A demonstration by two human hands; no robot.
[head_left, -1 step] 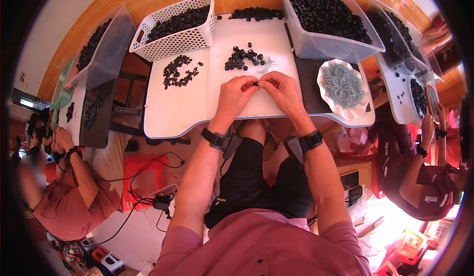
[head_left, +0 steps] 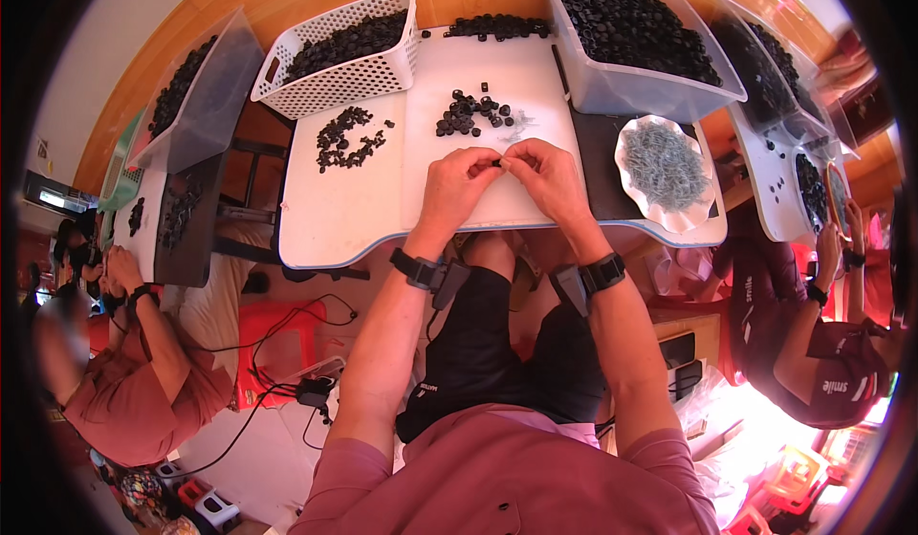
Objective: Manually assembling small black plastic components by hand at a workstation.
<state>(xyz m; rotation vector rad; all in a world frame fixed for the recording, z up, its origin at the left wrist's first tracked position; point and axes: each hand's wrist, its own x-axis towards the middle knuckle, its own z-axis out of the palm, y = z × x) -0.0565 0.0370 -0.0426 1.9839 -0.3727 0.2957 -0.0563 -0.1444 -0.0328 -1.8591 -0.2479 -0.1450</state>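
Note:
My left hand (head_left: 459,181) pinches a small black part (head_left: 496,163) between thumb and fingertips above the white table top (head_left: 363,205). Against that part, the fingertips of my right hand (head_left: 543,179) are also closed. What they hold is too small to make out. Just beyond my hands lies a loose pile of small round black parts (head_left: 469,114). A few thin silvery pieces (head_left: 517,126) lie beside it, close to my right fingers. Further left, a scatter of smaller black pieces (head_left: 349,141) rests on the table.
A white perforated basket (head_left: 335,93) and a clear bin (head_left: 636,100), both full of black parts, stand at the back. More parts (head_left: 497,26) lie between them. A scalloped white dish (head_left: 688,218) at right holds thin silvery pieces. Co-workers (head_left: 158,372) sit on both sides.

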